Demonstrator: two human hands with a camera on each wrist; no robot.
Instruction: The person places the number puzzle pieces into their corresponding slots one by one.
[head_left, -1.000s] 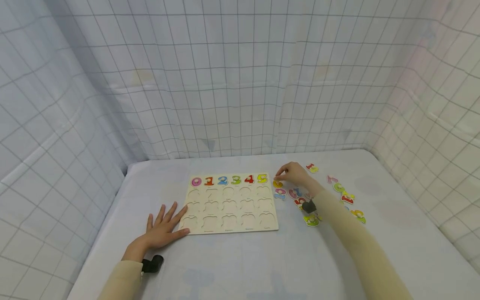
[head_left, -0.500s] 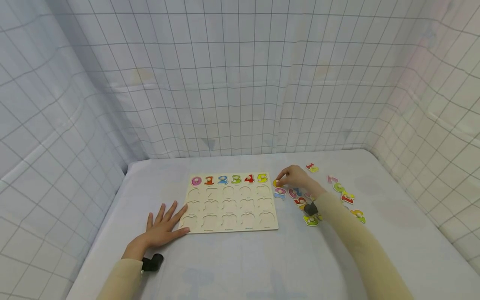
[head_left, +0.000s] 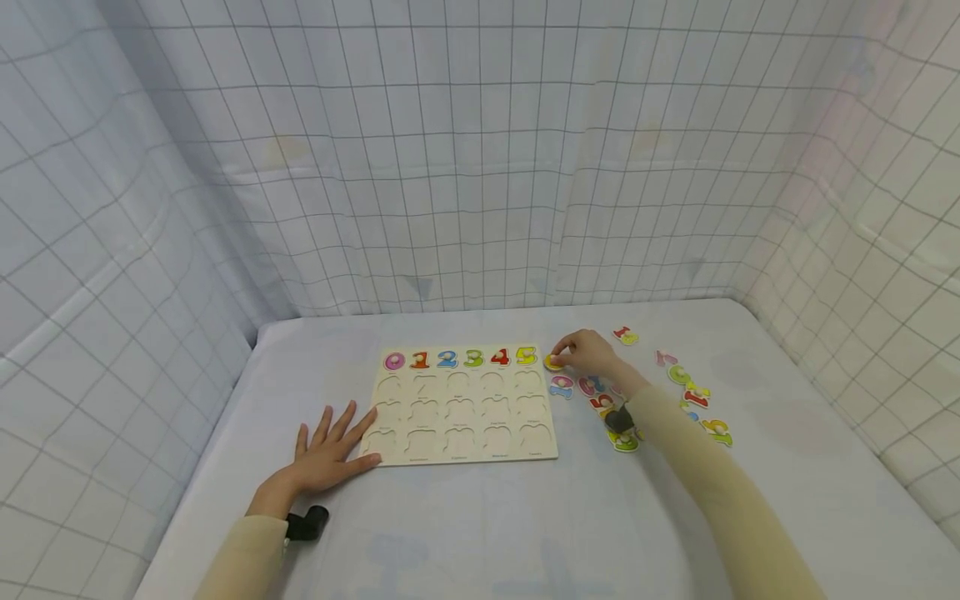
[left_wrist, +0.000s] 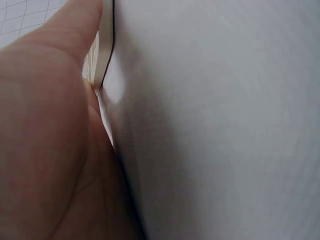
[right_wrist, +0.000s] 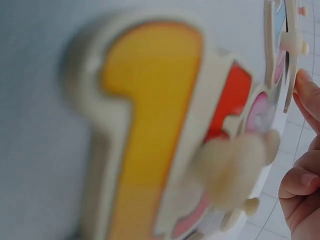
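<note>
Right hand [head_left: 588, 352] now pinches the small yellow wooden number piece [head_left: 553, 362] a little nearer the far right corner of the pale wooden puzzle board [head_left: 461, 407] than half a second ago, beside the seated yellow 5 [head_left: 527, 356]. This drift suggests the piece is heading for an empty recess in the row below. Left hand [head_left: 328, 448] lies flat as before, fingers spread, touching the board's near left corner on the white tabletop [head_left: 480, 517]. Which digit the yellow piece is cannot be read; the fingers cover part of it. The right wrist view is blurred by close loose number pieces [head_left: 697, 398], and the left wrist view shows only palm and the board's edge.
</note>
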